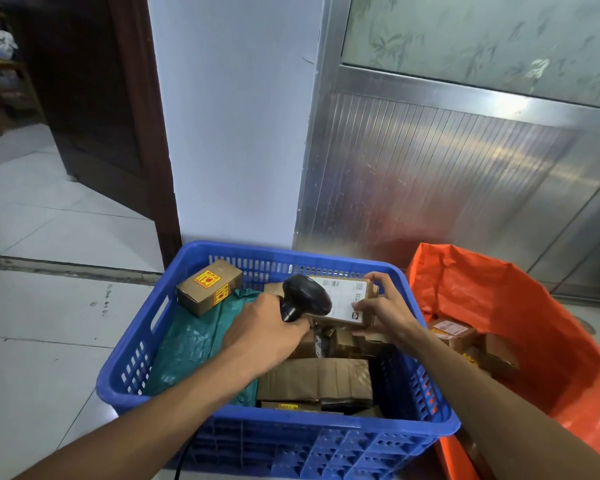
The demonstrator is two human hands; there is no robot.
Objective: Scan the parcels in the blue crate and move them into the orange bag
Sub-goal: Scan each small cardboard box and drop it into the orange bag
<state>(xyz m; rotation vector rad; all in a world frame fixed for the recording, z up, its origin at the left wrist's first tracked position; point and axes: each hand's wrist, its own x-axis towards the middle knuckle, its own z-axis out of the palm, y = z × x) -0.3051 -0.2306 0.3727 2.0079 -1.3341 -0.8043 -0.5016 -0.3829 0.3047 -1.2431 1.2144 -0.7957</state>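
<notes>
The left hand (264, 332) grips the handle of a black barcode scanner (305, 296), fingers wrapped round it, with the scanner head just above the white shipping label (347, 297) on a brown cardboard parcel (352, 306). The right hand (383, 308) holds that parcel from its right side, thumb on the label's near edge and fingers curled over the far edge, above the other parcels in the blue crate (426, 424). The crate stands on the tiled floor and holds more brown boxes, a green plastic mailer (194, 344) along its left side, and a small box with yellow-red stickers (208, 287) leaning in the far left corner. Just right of the crate, touching it, the orange bag (520, 299) stands open with a few boxed parcels (452, 332) inside.
</notes>
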